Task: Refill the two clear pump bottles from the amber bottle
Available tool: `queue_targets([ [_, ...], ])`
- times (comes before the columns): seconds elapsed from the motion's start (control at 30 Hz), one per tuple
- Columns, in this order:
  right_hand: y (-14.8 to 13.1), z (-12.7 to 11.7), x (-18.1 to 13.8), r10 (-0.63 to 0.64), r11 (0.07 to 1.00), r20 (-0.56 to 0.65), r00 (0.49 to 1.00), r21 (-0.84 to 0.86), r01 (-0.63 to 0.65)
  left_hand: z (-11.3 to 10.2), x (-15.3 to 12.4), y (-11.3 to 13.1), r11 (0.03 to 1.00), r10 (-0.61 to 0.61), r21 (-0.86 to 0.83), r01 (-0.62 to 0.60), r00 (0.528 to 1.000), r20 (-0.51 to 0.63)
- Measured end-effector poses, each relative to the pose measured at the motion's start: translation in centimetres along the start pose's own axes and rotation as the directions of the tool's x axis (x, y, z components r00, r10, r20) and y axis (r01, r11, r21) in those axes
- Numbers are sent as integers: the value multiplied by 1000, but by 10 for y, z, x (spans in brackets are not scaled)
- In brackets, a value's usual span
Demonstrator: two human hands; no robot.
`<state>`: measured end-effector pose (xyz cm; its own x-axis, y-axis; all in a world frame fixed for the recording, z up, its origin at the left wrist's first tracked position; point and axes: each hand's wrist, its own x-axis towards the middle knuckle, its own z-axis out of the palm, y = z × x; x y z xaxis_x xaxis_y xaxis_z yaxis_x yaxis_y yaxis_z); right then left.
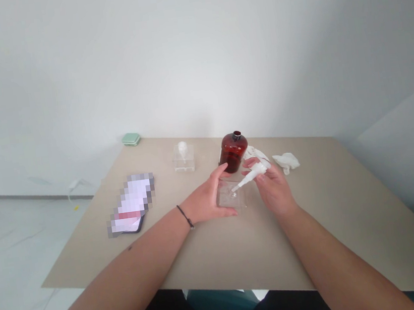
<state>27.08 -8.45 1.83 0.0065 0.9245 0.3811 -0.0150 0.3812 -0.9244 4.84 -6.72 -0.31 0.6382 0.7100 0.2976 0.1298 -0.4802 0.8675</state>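
The left grip (208,201) is closed on a clear square shallow dish (231,197), thumb along the far edge and fingers along the near edge, with the dish resting on the beige bench (204,247). A black cord bracelet (186,216) sits on the left wrist. The right grip (273,188) is closed on a white tapered plastic tube (252,176) between thumb and fingers, held tilted down with its narrow tip over the middle of the dish. Whether the tip touches the dish cannot be told. The dish shows a small glossy patch at its centre, possibly clear liquid, too small to confirm. Just beyond both grips stands an upright dark red-brown glass bottle (233,152) with a rounded shoulder and dark rim; its contents cannot be read through the glass. Left of the bottle, beyond the left grip, is a clear square box (184,163) holding a white object (182,149). Right of the right grip lies a crumpled white cloth (286,162). Farther left of the left grip lies a phone (129,205), its screen pixelated, and a flat mint-green case (130,139) sits at the far bench edge.
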Motion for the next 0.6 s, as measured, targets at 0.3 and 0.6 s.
queue_targets([
  [0.3,1,4,-2,56,990,-45,997,130,-49,-1,0,5,999,-38,-20,38,999,6],
  [0.6,0,4,-2,69,983,-35,997,171,-62,-2,0,8,998,-50,-33,50,999,9],
])
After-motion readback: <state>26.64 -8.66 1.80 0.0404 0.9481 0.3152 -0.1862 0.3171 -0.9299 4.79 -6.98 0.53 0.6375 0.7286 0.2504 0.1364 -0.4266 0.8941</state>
